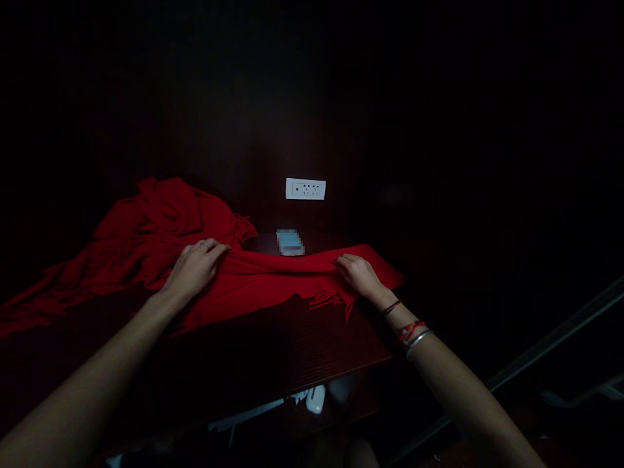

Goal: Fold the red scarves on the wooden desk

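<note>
A red fringed scarf (273, 279) lies spread across the dark wooden tabletop, with a fold running between my two hands. My left hand (197, 260) pinches the scarf on the left side, fingers bent over the cloth; a ring shows on one finger. On the right, my right hand (359, 273) grips the same fold near the scarf's right end, with bracelets on that wrist. Fringe tassels hang toward me beside the right hand. Further left, a bunched heap of red cloth (166, 214) rests against the scarf; whether it is the same piece I cannot tell.
Behind the scarf lies a small light-blue object (290, 242), its surface blurred. A white socket panel (305, 189) is on the dark back wall. Below the table's front edge (341, 376) sits a white object (316, 399) on a lower level. Much of the surroundings is dark.
</note>
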A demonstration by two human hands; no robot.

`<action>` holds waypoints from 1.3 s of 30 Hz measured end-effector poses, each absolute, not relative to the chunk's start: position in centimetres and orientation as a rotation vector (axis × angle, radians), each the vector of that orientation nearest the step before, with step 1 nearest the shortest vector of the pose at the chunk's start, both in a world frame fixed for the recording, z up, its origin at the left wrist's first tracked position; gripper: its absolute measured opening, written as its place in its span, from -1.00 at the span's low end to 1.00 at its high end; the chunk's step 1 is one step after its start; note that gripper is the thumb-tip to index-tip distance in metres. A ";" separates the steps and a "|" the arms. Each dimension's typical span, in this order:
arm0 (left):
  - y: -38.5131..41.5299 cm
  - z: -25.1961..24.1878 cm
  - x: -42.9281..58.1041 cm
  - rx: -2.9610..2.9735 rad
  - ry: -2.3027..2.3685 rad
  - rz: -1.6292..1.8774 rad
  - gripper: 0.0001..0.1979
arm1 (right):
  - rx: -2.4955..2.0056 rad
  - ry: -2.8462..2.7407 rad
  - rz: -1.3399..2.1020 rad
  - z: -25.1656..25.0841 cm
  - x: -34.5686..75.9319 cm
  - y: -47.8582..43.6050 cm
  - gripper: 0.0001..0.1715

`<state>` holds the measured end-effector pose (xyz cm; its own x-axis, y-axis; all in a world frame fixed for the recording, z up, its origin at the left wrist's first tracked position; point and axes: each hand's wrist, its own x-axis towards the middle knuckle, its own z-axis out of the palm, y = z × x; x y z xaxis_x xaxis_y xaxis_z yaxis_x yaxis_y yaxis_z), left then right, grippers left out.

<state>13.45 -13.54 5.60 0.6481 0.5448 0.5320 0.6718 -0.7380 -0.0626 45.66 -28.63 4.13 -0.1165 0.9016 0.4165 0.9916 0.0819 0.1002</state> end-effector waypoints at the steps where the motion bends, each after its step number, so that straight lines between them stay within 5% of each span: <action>1: -13.6 5.5 13.4 -2.575 -0.967 -0.659 -0.69 | -1.870 -2.137 -0.536 4.2 45.9 -28.5 -0.78; 7: -14.3 3.0 15.3 -2.508 -1.116 -0.591 -0.61 | -1.777 -2.226 -0.442 3.1 46.6 -29.1 -0.86; 12: -14.8 0.4 17.7 -2.933 -0.649 -0.407 -0.69 | -1.708 -2.334 -0.328 3.2 47.0 -29.9 -0.86; 21: -16.0 2.1 17.2 -3.036 -0.458 -0.206 -0.79 | -1.764 -2.481 -0.304 3.8 46.9 -30.4 -0.66; 27: -15.7 2.8 17.1 -2.971 -0.554 -0.245 -0.67 | -1.800 -2.383 -0.404 4.4 46.4 -30.5 -0.77; 30: -15.7 4.0 16.2 -3.007 -0.581 -0.345 -0.65 | -1.709 -2.215 -0.280 5.5 47.1 -31.4 -0.77; 36: -17.6 5.1 15.3 -3.301 -0.515 0.187 -0.76 | -1.742 -2.240 0.049 5.4 47.9 -33.5 -0.79; 39: -17.8 5.0 16.0 -3.359 -0.555 0.128 -0.79 | -1.726 -2.266 0.179 4.9 47.9 -33.9 -0.73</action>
<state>16.03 -17.78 4.99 0.9451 0.3058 -0.1153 0.3254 -0.9128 0.2467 47.94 -33.86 4.89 -0.2428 0.9583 0.1510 0.9227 0.2762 -0.2691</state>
